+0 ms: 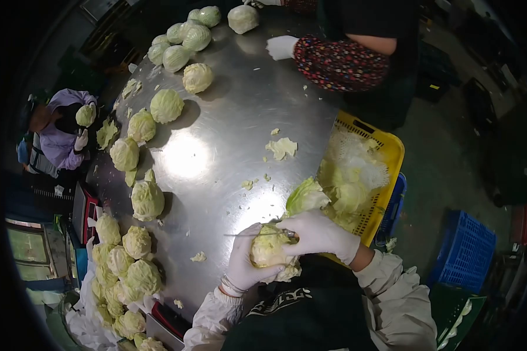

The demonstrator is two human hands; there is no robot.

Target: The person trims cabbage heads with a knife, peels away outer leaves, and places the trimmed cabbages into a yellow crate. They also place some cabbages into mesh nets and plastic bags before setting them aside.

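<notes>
At the near edge of the metal table (228,140), my left hand (244,261) in a white glove is wrapped round the side of a pale cabbage (266,248). My gloved right hand (322,234) is closed on a knife (246,235), its thin blade pointing left across the top of the cabbage. The fingers of that hand also touch the cabbage. A loose green leaf (306,198) lies just beyond my right hand, beside a yellow crate (392,158) that holds leaves and white netting.
Several cabbages (147,200) line the table's left side, with a pile (140,278) at lower left. Wrapped cabbages (196,37) stand at the far end. One co-worker (345,61) stands at upper right, another (64,131) at left. Blue crates (462,251) are at right.
</notes>
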